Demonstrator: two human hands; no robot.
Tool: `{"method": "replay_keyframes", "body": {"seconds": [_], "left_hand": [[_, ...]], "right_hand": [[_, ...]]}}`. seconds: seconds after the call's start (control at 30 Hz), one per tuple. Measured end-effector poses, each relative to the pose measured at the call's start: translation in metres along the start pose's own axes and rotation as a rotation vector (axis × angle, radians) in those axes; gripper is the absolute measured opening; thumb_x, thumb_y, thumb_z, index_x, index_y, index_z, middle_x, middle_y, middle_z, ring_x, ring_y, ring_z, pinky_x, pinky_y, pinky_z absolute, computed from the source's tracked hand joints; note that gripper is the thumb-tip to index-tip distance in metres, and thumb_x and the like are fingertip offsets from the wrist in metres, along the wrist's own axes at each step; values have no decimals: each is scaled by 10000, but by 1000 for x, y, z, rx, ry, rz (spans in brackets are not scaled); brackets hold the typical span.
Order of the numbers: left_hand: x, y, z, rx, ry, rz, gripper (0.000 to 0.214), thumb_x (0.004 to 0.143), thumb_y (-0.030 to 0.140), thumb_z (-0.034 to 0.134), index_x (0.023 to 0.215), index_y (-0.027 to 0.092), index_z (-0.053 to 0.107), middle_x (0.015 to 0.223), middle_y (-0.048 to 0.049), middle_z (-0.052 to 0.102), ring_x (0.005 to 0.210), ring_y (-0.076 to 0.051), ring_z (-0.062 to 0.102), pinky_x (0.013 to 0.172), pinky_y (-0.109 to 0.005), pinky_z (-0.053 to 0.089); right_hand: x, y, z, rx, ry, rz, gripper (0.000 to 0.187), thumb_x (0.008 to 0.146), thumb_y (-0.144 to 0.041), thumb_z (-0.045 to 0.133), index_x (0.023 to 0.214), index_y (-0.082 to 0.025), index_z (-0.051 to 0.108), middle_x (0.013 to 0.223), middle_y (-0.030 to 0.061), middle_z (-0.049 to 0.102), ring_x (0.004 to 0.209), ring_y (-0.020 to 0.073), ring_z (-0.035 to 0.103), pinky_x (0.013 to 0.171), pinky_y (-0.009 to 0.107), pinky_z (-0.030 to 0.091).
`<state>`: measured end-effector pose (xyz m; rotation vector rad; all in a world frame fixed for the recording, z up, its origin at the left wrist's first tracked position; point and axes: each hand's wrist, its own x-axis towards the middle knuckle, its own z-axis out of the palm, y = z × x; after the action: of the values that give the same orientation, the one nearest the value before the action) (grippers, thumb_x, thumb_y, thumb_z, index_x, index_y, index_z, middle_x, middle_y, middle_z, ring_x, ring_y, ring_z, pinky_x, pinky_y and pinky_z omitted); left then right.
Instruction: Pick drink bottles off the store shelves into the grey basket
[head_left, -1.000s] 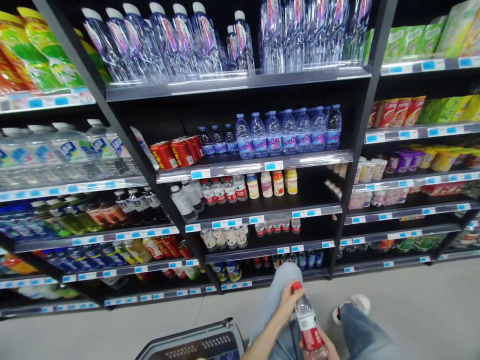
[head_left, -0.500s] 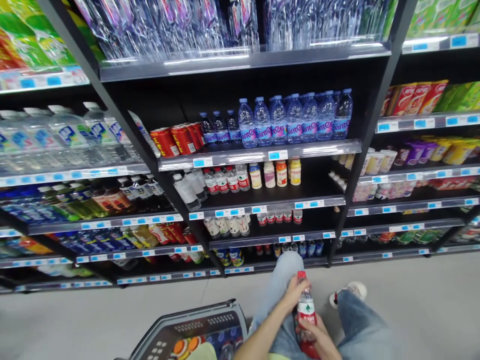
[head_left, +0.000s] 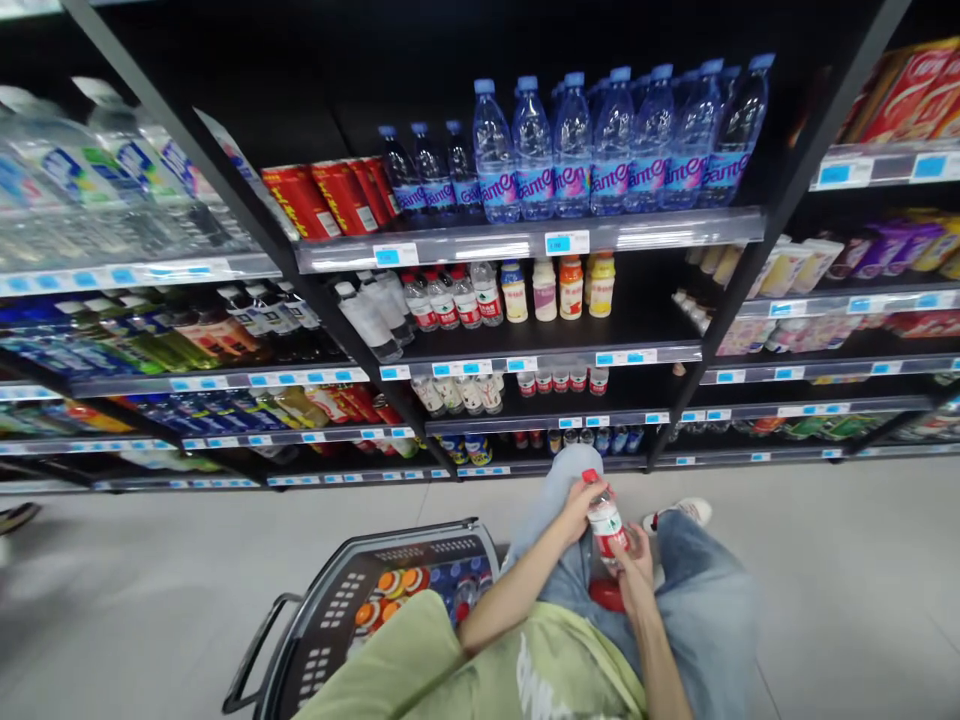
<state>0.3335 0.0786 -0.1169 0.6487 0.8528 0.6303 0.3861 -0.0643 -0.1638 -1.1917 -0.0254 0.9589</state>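
A clear water bottle (head_left: 607, 524) with a red cap and a red and white label is held between both hands above my lap, tilted a little. My left hand (head_left: 577, 508) wraps the upper part near the cap, fingers closed. Lower down, my right hand (head_left: 636, 556) grips the bottle around its base and the bottom of the label. Just under it, between my legs, a red object (head_left: 606, 595) shows in part; its kind is hidden.
A dark shopping basket (head_left: 352, 545) stands on the floor at my left, holding orange-capped bottles (head_left: 388, 582) and blue-capped ones. Ahead are shelves (head_left: 517, 240) with blue-capped water bottles (head_left: 574, 150), red cans (head_left: 300, 200) and small yogurt-coloured bottles (head_left: 571, 288). Someone's shoe (head_left: 19, 517) is at far left.
My view has tipped downward, so the shelves look higher and more of the basket and my shirt shows. Both hands keep the bottle, which now leans more to the left at its cap.
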Motion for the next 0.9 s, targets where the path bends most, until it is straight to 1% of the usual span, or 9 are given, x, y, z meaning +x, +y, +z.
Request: {"method": "replay_keyframes", "body": {"seconds": [0.07, 0.3, 0.4, 0.47, 0.6, 0.7, 0.77, 0.8, 0.9], "left_hand": [[-2, 2, 2, -54, 7, 3, 310, 723, 408, 860, 843, 177, 691, 839, -67, 749, 781, -203, 706, 795, -335, 584], [-11, 5, 3, -162, 6, -75, 404, 668, 455, 913, 785, 154, 670, 771, -100, 726, 728, -238, 717, 733, -362, 599], [-14, 8, 4, -190, 11, -88, 359, 679, 442, 899, 727, 174, 667, 723, -81, 701, 689, -221, 699, 718, -356, 601], [-15, 11, 5, -192, 18, -79, 328, 689, 421, 899, 705, 182, 675, 715, -79, 701, 667, -212, 685, 695, -350, 588], [-17, 18, 7, -191, 63, -9, 333, 683, 432, 923, 713, 202, 685, 733, -69, 717, 667, -209, 684, 693, -349, 572], [-18, 24, 4, -188, 82, 5, 389, 628, 458, 952, 736, 203, 679, 735, -59, 713, 691, -211, 703, 673, -333, 560], [-18, 26, 1, -187, 78, -15, 424, 581, 443, 966, 737, 194, 660, 723, -49, 703, 692, -204, 711, 659, -315, 548], [-18, 27, -1, -189, 60, -32, 437, 561, 430, 969, 727, 191, 643, 709, -42, 693, 690, -200, 714, 659, -307, 544], [-18, 27, -8, -199, -59, -84, 448, 556, 400, 954, 671, 191, 575, 639, -15, 645, 670, -189, 707, 679, -298, 536]], "right_hand": [[1, -4, -3, 31, -18, 7, 846, 565, -522, 1049, 1243, -306, 593, 1088, -5, 754, 623, 124, 677, 394, 159, 391], [-6, -16, 3, 35, -222, 243, 749, 699, -716, 916, 1227, -250, 661, 786, 21, 762, 586, 235, 740, 304, 181, 355], [-8, -16, 6, 19, -249, 244, 697, 731, -739, 877, 1176, -242, 678, 763, 20, 753, 569, 230, 736, 289, 182, 352], [-9, -14, 6, 3, -209, 174, 703, 678, -678, 940, 1170, -255, 669, 797, 7, 754, 536, 190, 701, 301, 182, 371], [-11, -11, 7, -74, -117, 5, 775, 527, -404, 1066, 1166, -280, 646, 896, -34, 745, 452, 69, 542, 349, 177, 418], [-13, -10, 7, -99, -162, 46, 803, 557, -354, 1047, 1239, -285, 629, 967, 5, 768, 569, 145, 673, 419, 227, 526], [-14, -12, 6, -60, -248, 151, 725, 638, -472, 989, 1239, -267, 639, 942, 41, 784, 603, 206, 722, 395, 248, 513], [-14, -14, 5, -33, -305, 208, 651, 698, -571, 925, 1196, -246, 660, 901, 56, 787, 544, 203, 697, 358, 245, 471], [-13, -20, 0, -8, -478, 362, 622, 832, -801, 660, 951, -192, 700, 721, 79, 756, 319, 117, 464, 284, 229, 310]]}}
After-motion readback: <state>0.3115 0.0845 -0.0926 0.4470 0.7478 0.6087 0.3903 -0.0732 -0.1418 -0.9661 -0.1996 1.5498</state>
